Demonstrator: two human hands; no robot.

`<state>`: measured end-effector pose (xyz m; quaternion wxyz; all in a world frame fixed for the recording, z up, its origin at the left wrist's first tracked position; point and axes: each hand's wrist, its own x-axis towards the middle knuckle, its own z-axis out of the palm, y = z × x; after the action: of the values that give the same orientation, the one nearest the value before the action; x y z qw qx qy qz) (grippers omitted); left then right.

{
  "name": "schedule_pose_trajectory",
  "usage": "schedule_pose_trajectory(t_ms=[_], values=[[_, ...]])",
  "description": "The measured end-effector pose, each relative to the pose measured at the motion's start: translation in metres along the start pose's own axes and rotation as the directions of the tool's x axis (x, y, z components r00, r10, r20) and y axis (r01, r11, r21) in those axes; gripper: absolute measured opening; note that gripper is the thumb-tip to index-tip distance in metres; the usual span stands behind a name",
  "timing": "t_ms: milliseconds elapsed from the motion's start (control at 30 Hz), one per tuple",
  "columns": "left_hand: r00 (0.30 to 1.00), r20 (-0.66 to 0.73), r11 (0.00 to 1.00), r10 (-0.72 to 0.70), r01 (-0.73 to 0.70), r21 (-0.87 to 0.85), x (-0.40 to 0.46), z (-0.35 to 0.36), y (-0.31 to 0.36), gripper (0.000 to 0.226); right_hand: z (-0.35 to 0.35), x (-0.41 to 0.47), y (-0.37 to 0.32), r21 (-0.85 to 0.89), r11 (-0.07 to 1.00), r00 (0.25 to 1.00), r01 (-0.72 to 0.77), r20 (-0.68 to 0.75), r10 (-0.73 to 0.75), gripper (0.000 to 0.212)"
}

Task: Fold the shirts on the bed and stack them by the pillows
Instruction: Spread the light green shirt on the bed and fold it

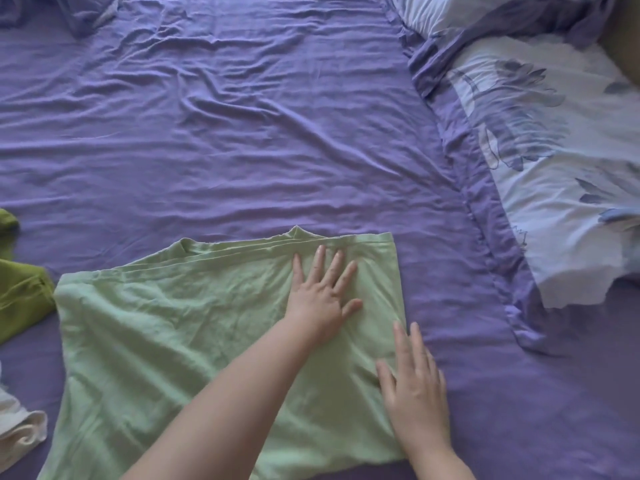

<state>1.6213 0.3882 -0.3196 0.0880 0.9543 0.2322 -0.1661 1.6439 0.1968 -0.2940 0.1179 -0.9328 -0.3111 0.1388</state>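
A light green shirt (173, 334) lies partly folded on the purple bed sheet (242, 133), its layered edges along the far side. My left hand (320, 296) presses flat on the shirt's upper right part, fingers spread and straight. At the shirt's right edge my right hand (414, 386) lies flat, fingers straight, partly on the fabric and partly over the sheet. Two white pillows with a blue leaf print (561, 168) lie along the right side of the bed.
An olive green garment (20, 296) lies bunched at the left edge. A white garment (17, 431) sits rumpled at the lower left. A purple bundle of bedding (86, 12) is at the far left corner. Wrinkled sheet stretches between the shirt and the pillows.
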Motion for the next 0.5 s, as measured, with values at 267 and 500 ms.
schedule_pose_trajectory(t_ms=[267, 500], values=[[0.998, 0.05, 0.969, -0.034, 0.045, -0.241, -0.113, 0.023, 0.002, 0.058, -0.024, -0.008, -0.017, 0.316, 0.913, 0.964, -0.259, 0.15, 0.221, 0.063], [0.891, 0.147, 0.08, -0.43, 0.2, -0.976, -0.173, -0.017, -0.044, 0.038, -0.024, -0.035, -0.131, 0.196, 0.957, 0.943, 0.215, 0.215, -0.255, 0.064]])
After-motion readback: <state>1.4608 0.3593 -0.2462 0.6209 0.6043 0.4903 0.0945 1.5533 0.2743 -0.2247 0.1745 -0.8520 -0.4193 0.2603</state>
